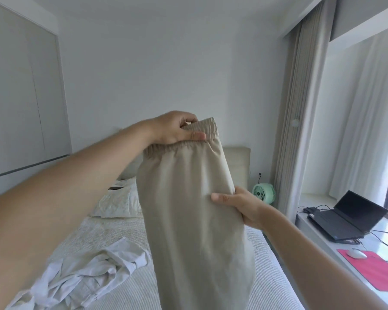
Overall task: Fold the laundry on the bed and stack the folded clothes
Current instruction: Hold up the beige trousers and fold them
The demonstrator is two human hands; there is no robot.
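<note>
Beige trousers (195,209) with gathered elastic waistband, held upright in air above bed (271,276), waistband at top, legs hanging down out of view at bottom edge; fabric doubled lengthwise (looks so). White garment (85,274), crumpled, unfolded, lying on bed left of trousers, well below waistband level, sleeves or legs tangled (cannot tell which). Bed cover white, ribbed.

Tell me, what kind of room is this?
Most likely a bedroom. There is a bed with a pillow on it, long curtains by the window, and crumpled clothes waiting to be folded.
</note>
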